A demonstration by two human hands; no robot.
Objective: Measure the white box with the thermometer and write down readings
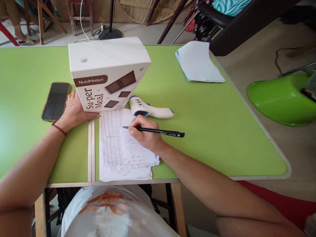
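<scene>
My right hand (145, 132) is closed around a black pen (163, 132). The pen's tip is at a stack of paper sheets (133, 146) covered with dense handwritten rows on the left and sparser marks below. My left hand (75, 111) lies flat beside the lower left corner of a white "NutriMotion Su-per Meal" box (116, 93); its thumb stretches along the box's bottom edge, and the box partly hides the other fingers. Behind my right hand lies a white and blue handheld infrared thermometer (153, 110), close to the box.
A phone (55, 100) lies left of my left hand on the green table (209, 131). Folded paper (198, 62) sits at the far right edge. Beyond the table are a green plastic object (278, 102), a stool (80, 16) and part of another person's leg (17, 23).
</scene>
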